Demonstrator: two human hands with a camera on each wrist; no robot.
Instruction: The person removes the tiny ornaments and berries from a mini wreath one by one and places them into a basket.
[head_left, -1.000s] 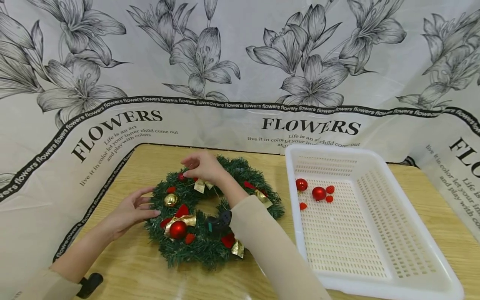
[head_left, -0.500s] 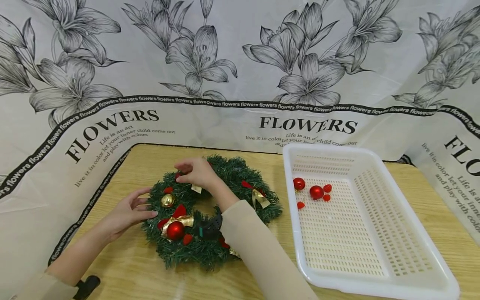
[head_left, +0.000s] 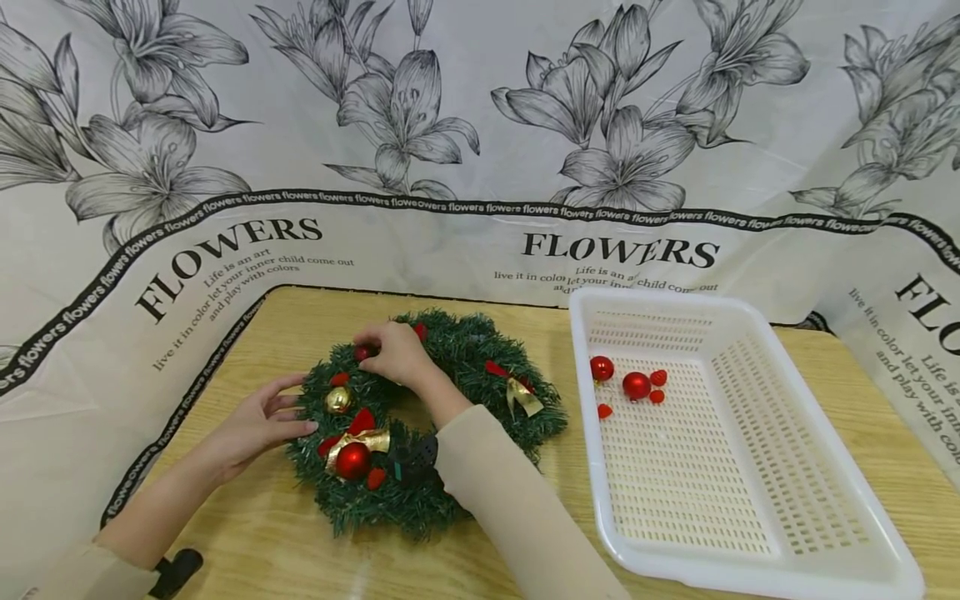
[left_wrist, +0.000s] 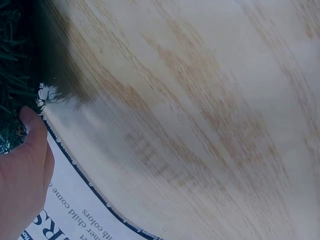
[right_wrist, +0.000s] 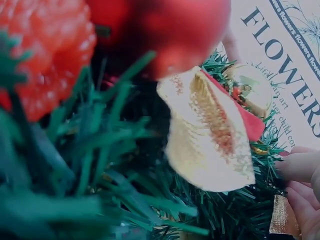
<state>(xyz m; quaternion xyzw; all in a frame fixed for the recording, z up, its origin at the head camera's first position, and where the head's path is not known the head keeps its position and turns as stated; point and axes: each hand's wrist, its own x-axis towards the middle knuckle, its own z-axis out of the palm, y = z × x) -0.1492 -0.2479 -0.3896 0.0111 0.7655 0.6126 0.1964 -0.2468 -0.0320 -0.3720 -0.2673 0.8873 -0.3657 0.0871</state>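
Observation:
A green Christmas wreath (head_left: pixel 431 508) lies on the table, dressed with gold-and-red bows, red baubles and small red berries. My left hand (head_left: pixel 251 429) rests against its left edge, thumb and fingers spread apart on the greenery. In the left wrist view, part of that hand (left_wrist: pixel 25 170) touches the green needles. At the wreath's upper left, my right hand (head_left: pixel 401 354) pinches a small red bauble (head_left: pixel 362 353), partly covered by the fingers. Below it sit a gold bauble (head_left: pixel 338 400) and a larger red bauble (head_left: pixel 353 460) by a gold bow (right_wrist: pixel 210 135).
A white perforated plastic basket (head_left: pixel 697 475) stands to the right. Inside lie red baubles (head_left: pixel 637 385) and several red berries (head_left: pixel 658 377). Flower-printed cloth (head_left: pixel 450 250) hangs behind the wooden table (head_left: pixel 292 550) and along its left side.
My right hand has shifted slightly at the wreath's upper left and its fingers have drawn in around the small red bauble. The left hand keeps its place at the edge.

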